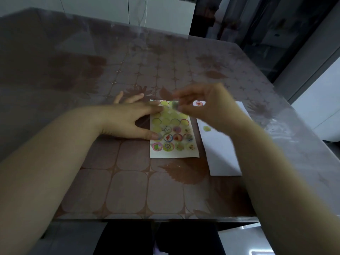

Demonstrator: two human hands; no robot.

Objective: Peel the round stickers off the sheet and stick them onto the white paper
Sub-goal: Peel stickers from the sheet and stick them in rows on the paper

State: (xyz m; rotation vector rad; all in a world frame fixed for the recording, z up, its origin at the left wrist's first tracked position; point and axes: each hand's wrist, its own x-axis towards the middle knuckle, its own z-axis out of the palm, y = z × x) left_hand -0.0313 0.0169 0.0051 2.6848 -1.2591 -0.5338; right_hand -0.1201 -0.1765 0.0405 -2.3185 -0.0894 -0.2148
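Observation:
The sticker sheet (173,151) lies mid-table, with several round stickers in its lower rows and emptied circles above. My left hand (127,117) rests on the sheet's left edge, fingers spread, thumb near the lower rows. My right hand (206,105) hovers over the sheet's top right, blurred by motion, and pinches a round greenish sticker (175,105) between thumb and fingertips. The white paper (222,155) lies right of the sheet, partly under my right forearm. A yellow-green sticker (207,128) and a red-ringed sticker (199,103) sit on the white paper.
A glass-topped table with a brown patterned cloth (128,190) carries everything. Its near edge (156,219) runs just below my forearms, its right edge close beside the paper. White cabinets (92,6) stand behind the table.

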